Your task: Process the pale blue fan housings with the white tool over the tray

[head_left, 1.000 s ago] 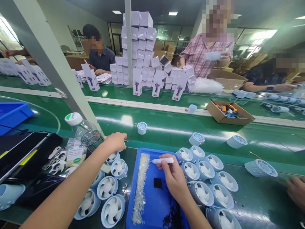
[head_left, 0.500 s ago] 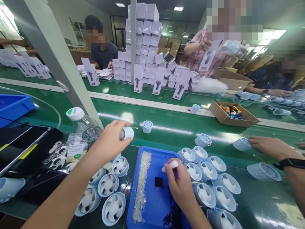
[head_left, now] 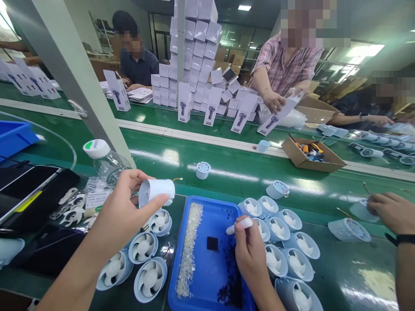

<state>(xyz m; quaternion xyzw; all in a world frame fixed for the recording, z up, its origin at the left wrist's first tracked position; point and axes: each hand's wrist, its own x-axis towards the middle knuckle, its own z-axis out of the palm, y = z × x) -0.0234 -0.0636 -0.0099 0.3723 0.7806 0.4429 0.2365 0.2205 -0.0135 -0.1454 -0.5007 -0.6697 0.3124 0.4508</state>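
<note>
My left hand (head_left: 125,211) grips a light blue fan housing (head_left: 159,191) between thumb and fingers. The housing lies sideways, its open end towards the palm, and a thin wire with a small plug sticks out behind it. Pinched in my right hand (head_left: 251,250) is a white pen-shaped tool (head_left: 244,224), its tip over the blue tray (head_left: 202,276). Small translucent white pieces (head_left: 189,255) run along the tray's left side. A black square (head_left: 212,243) lies mid-tray, with tiny black pieces (head_left: 231,287) scattered at the right.
Fan housings with white blades stand left (head_left: 151,278) and right (head_left: 296,263) of the tray. A clear bottle (head_left: 106,162) is beside a metal post (head_left: 87,86). Across the green belt (head_left: 155,151) are white boxes (head_left: 212,108) and co-workers. At right, a co-worker's hand (head_left: 392,211) touches a housing.
My left hand has come nearer and lower, turning the housing so its open end shows. My right hand has shifted slightly right with the white tool. Across the belt, a co-worker has lowered a box.
</note>
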